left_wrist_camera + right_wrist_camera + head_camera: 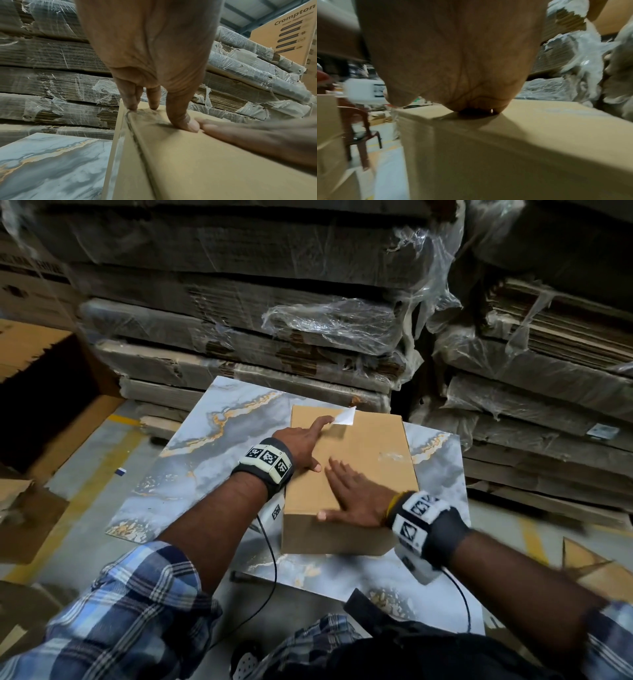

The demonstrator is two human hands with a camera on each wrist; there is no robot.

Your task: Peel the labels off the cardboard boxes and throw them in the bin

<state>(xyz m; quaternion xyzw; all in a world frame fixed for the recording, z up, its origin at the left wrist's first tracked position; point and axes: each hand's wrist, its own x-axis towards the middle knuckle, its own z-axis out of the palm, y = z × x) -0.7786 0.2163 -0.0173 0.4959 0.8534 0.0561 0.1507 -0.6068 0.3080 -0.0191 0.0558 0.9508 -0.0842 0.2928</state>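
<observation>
A plain brown cardboard box (373, 440) lies on a marble-patterned slab (205, 460). At its far top edge a white label (345, 416) is stuck, with one corner curled up. My left hand (305, 445) lies on the box top, its index finger stretched out so the tip touches the label's near edge. In the left wrist view the left hand (150, 81) presses straight fingers and thumb on the box (205, 169). My right hand (356, 494) rests flat on the near part of the top, fingers straight. The right wrist view shows the palm (453, 60) on the box (522, 142).
Stacks of flattened cardboard in plastic wrap (257, 320) rise right behind the slab and to the right (548, 405). An open, dark cardboard box (44, 392) stands on the floor at the left. A brown plastic chair (359, 128) shows in the right wrist view.
</observation>
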